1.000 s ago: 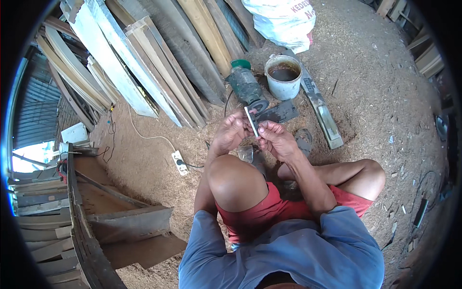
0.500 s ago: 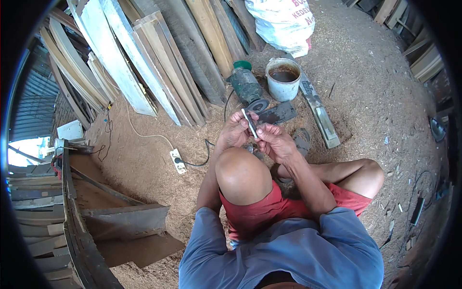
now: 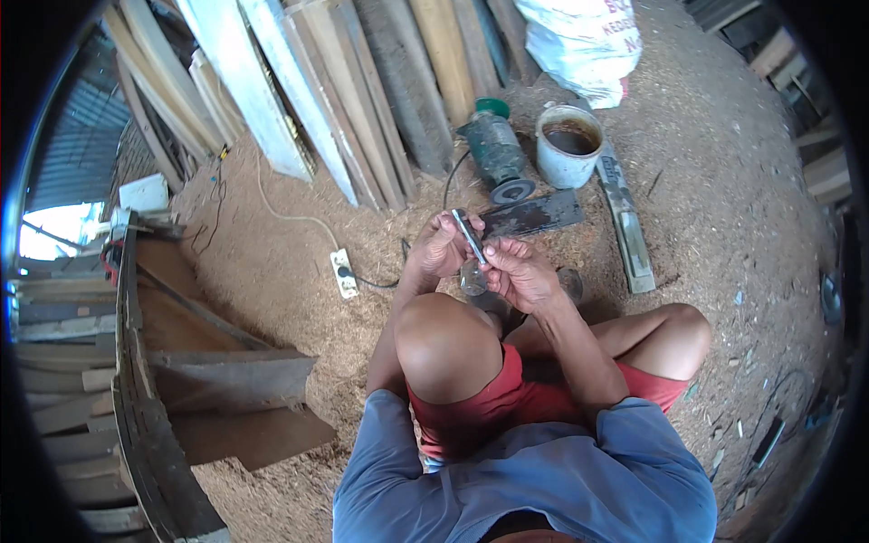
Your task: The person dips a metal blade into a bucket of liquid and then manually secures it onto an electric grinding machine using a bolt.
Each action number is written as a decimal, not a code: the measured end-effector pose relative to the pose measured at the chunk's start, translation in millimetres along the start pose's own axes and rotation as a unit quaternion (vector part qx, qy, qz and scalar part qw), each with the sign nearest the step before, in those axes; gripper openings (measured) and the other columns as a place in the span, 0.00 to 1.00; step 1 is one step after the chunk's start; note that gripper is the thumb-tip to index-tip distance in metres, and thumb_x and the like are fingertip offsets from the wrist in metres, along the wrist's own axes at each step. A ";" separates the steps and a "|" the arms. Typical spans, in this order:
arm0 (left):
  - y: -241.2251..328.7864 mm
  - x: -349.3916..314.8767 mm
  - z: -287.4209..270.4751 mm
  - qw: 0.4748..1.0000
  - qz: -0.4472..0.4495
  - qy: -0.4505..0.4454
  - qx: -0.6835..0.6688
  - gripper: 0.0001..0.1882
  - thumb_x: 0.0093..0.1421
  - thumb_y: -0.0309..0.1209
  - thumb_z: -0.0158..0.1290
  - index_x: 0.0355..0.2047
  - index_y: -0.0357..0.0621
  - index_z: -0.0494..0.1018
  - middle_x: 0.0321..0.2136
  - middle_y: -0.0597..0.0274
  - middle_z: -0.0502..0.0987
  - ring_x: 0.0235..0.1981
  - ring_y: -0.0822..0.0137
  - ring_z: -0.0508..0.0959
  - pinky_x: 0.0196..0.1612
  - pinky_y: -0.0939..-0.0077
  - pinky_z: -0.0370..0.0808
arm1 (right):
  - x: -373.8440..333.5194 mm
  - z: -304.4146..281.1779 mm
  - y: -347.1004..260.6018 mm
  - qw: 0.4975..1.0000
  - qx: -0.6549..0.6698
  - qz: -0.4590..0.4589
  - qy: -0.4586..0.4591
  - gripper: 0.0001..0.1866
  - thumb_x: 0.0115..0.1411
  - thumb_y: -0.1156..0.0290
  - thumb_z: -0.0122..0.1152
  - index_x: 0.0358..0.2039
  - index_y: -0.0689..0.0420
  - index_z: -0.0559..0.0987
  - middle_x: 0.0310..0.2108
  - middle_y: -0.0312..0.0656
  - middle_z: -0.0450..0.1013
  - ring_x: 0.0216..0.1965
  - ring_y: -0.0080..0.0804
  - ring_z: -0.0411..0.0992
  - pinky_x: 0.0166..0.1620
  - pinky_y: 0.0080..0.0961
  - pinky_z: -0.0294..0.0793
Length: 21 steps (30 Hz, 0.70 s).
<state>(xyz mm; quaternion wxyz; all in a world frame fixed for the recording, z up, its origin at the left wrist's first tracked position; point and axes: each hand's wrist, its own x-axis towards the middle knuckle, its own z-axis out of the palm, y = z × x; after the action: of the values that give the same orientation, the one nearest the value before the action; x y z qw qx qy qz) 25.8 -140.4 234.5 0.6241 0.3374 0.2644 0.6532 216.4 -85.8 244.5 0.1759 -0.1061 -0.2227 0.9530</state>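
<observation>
In the left hand (image 3: 438,249), closed narrowly between thumb and fingers: the upper end of a narrow flat strip (image 3: 468,237). In the right hand (image 3: 525,274), also in a tight pinch: the strip's lower end. Held slantwise between both hands, just beyond the raised left knee (image 3: 448,344).

Farther out on the sawdust-strewn floor (image 3: 715,226): an upright, stained pale bucket (image 3: 566,171), with brown liquid (image 3: 572,141) below the rim. Beyond it, a bulging white sack (image 3: 584,45) with red print, contents hidden. Left of the bucket, a green grinder-like machine (image 3: 496,152); nearer, a dark rectangular plate (image 3: 534,215). To the right, a long narrow board (image 3: 621,206) with a pale block (image 3: 636,253) on top.

Left forearm (image 3: 391,335) rising outside the left knee; right forearm (image 3: 584,348) slanting inward above the folded right leg (image 3: 665,335).
</observation>
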 end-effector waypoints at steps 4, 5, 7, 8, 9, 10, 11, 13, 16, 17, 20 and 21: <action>1.4 -11.6 -11.4 0.999 0.027 0.026 0.018 0.24 0.59 0.48 0.58 0.39 0.36 0.75 0.28 0.61 0.80 0.21 0.72 0.78 0.24 0.79 0.76 | 12.8 1.5 14.7 0.999 0.017 0.035 -0.018 0.03 0.63 0.70 0.59 0.35 0.55 0.77 0.26 0.35 0.76 0.22 0.16 0.70 0.25 0.12 0.70; 2.1 -14.8 -15.0 0.999 0.025 0.022 0.015 0.23 0.59 0.48 0.57 0.39 0.36 0.75 0.28 0.61 0.80 0.21 0.72 0.78 0.24 0.79 0.76 | 15.2 2.0 17.5 0.999 0.019 0.041 -0.018 0.03 0.63 0.70 0.59 0.35 0.55 0.77 0.26 0.35 0.75 0.22 0.16 0.70 0.25 0.12 0.70; 8.1 -19.4 -18.4 0.999 0.018 0.022 0.015 0.24 0.59 0.47 0.57 0.41 0.36 0.75 0.29 0.59 0.80 0.24 0.71 0.79 0.26 0.78 0.77 | 21.5 1.2 21.2 0.998 0.021 0.053 -0.011 0.03 0.63 0.70 0.60 0.35 0.55 0.77 0.25 0.34 0.75 0.21 0.16 0.69 0.25 0.11 0.70; 11.5 -19.9 -17.2 1.000 0.015 0.021 0.015 0.24 0.60 0.47 0.57 0.42 0.36 0.74 0.30 0.59 0.80 0.25 0.70 0.80 0.28 0.78 0.78 | 24.4 0.7 22.2 0.998 0.020 0.058 -0.008 0.03 0.63 0.70 0.60 0.34 0.55 0.77 0.25 0.34 0.75 0.21 0.15 0.69 0.25 0.11 0.69; 12.6 -21.6 -13.8 0.999 0.017 0.051 0.007 0.22 0.60 0.45 0.57 0.43 0.36 0.74 0.31 0.58 0.80 0.26 0.70 0.80 0.29 0.78 0.78 | 25.2 1.9 23.2 0.999 -0.014 0.033 0.012 0.03 0.63 0.70 0.60 0.34 0.55 0.77 0.25 0.34 0.75 0.21 0.15 0.68 0.25 0.11 0.69; 11.0 -9.9 6.1 0.997 0.021 0.071 -0.013 0.21 0.61 0.42 0.57 0.44 0.36 0.73 0.32 0.58 0.80 0.28 0.70 0.80 0.30 0.78 0.79 | 24.1 -6.0 17.8 0.997 -0.058 0.004 0.041 0.03 0.63 0.70 0.60 0.34 0.55 0.77 0.25 0.33 0.74 0.21 0.15 0.68 0.25 0.11 0.68; 13.8 -5.5 17.7 0.995 0.026 0.096 -0.023 0.20 0.61 0.40 0.57 0.45 0.35 0.73 0.32 0.58 0.80 0.29 0.70 0.80 0.32 0.78 0.79 | 25.1 -7.9 15.3 0.993 -0.097 -0.024 0.061 0.03 0.63 0.71 0.60 0.33 0.55 0.77 0.24 0.33 0.74 0.20 0.14 0.67 0.25 0.12 0.67; 17.0 -5.6 14.7 0.988 0.027 0.136 0.072 0.16 0.62 0.34 0.57 0.45 0.36 0.72 0.33 0.58 0.80 0.31 0.71 0.80 0.33 0.78 0.79 | 32.2 -9.9 15.2 0.969 -0.210 -0.093 0.092 0.04 0.63 0.72 0.60 0.32 0.56 0.76 0.23 0.31 0.72 0.20 0.13 0.65 0.25 0.13 0.66; 29.8 -7.5 -6.0 0.970 0.025 0.148 0.192 0.11 0.62 0.26 0.55 0.44 0.37 0.72 0.34 0.56 0.80 0.33 0.69 0.81 0.35 0.73 0.81 | 43.6 -12.0 19.6 0.941 -0.292 -0.144 0.098 0.03 0.63 0.74 0.58 0.32 0.58 0.76 0.22 0.30 0.70 0.20 0.13 0.63 0.24 0.14 0.64; 29.9 -6.8 -14.8 0.964 0.025 0.142 0.224 0.10 0.62 0.23 0.54 0.44 0.37 0.72 0.35 0.55 0.80 0.34 0.67 0.81 0.35 0.70 0.82 | 45.9 -14.3 19.6 0.934 -0.308 -0.152 0.096 0.03 0.63 0.74 0.58 0.32 0.59 0.76 0.21 0.29 0.69 0.21 0.13 0.62 0.24 0.15 0.63; 23.8 -5.6 -29.3 0.972 0.023 0.168 0.164 0.07 0.64 0.25 0.51 0.41 0.36 0.73 0.32 0.55 0.80 0.30 0.67 0.82 0.33 0.71 0.83 | 47.1 -20.3 22.2 0.920 -0.331 -0.189 0.084 0.03 0.63 0.76 0.57 0.32 0.60 0.76 0.21 0.29 0.69 0.21 0.12 0.62 0.25 0.14 0.62; 22.8 -5.9 -32.7 0.976 0.018 0.169 0.134 0.07 0.65 0.25 0.51 0.41 0.35 0.73 0.32 0.55 0.80 0.30 0.67 0.82 0.33 0.70 0.83 | 46.5 -22.3 21.7 0.926 -0.326 -0.172 0.087 0.03 0.63 0.76 0.58 0.32 0.60 0.76 0.21 0.29 0.69 0.21 0.12 0.62 0.25 0.14 0.62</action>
<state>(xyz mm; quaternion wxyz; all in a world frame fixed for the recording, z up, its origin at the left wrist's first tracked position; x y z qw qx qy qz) -14.1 -145.6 230.7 0.5077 0.3074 0.4453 0.6704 173.8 -77.6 209.1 0.3116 -0.1999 -0.5197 0.7700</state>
